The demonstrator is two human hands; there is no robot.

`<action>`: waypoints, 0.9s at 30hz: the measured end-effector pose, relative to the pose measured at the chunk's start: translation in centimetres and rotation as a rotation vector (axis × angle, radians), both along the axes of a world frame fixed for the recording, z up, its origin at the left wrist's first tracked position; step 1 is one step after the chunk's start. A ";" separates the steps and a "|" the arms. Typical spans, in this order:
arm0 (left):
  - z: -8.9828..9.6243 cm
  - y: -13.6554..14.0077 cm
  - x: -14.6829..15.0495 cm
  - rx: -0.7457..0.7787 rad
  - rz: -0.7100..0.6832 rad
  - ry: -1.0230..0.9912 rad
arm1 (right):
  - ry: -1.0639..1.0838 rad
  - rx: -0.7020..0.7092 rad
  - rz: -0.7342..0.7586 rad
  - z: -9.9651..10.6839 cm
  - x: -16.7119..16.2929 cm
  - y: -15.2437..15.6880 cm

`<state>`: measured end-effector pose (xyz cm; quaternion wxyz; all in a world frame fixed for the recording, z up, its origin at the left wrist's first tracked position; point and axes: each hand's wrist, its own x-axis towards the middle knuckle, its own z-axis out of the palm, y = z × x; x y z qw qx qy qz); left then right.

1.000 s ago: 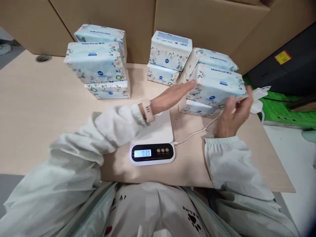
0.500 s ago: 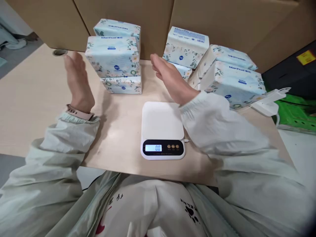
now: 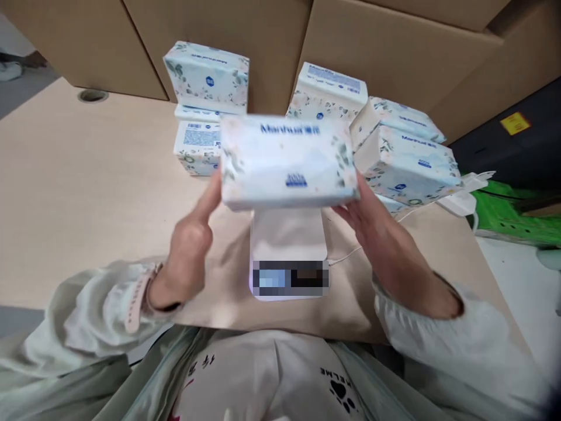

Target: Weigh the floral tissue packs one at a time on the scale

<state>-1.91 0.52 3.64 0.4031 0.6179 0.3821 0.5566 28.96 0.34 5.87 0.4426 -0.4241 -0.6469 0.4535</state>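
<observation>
Between my two hands a pack of tissues, pale blue with a floral print, hangs in the air. My left hand presses its left end, and my right hand grips the right end, with fingers partly under it. Below and slightly nearer me sits a white digital scale, its rear part hidden behind the pack. The scale's display is blurred out and cannot be read. Behind the raised pack, on the left, another tissue pack stands on top of a lower pack.
More tissue packs are stacked at the right of the table. Cardboard boxes rise along the back edge. A white power strip and a thin cable lie at the right, near a green crate.
The front upper pack of the left stack has been taken hold of by both hands and brought toward me and to the right, above the scale. My hands have closed in on it.
</observation>
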 end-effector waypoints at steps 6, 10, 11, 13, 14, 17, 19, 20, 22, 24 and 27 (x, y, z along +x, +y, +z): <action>-3.7 -2.1 -0.5 0.028 -0.161 0.224 | -0.024 -0.057 -0.071 -5.7 2.4 -4.9; -3.8 -1.4 -0.3 0.023 0.067 0.210 | -0.017 0.117 -0.270 -6.4 1.4 -4.3; -3.6 -1.3 -0.2 0.018 0.122 0.185 | 0.026 0.150 -0.347 -6.4 1.2 -4.1; -3.2 -1.0 0.1 0.001 0.193 0.123 | 0.091 0.173 -0.474 -6.5 1.2 -3.9; -3.1 -0.8 0.3 -0.001 0.222 0.088 | 0.102 0.163 -0.513 -6.6 1.2 -3.9; -3.3 -0.4 0.7 0.003 0.293 0.027 | 0.099 0.144 -0.542 -7.1 1.3 -4.0; -3.6 -0.1 0.7 0.015 0.295 0.024 | 0.093 0.150 -0.529 -7.3 1.4 -4.2; -3.8 0.0 0.7 0.022 0.286 0.023 | 0.093 0.154 -0.526 -7.4 1.4 -4.2; -4.1 0.1 0.5 0.044 0.268 0.016 | 0.088 0.150 -0.521 -7.5 1.4 -4.2; -4.3 0.3 0.1 0.081 0.243 0.029 | 0.086 0.132 -0.516 -7.5 1.4 -4.2; -4.4 0.5 -0.2 0.124 0.214 0.044 | 0.084 0.121 -0.512 -7.3 1.5 -4.3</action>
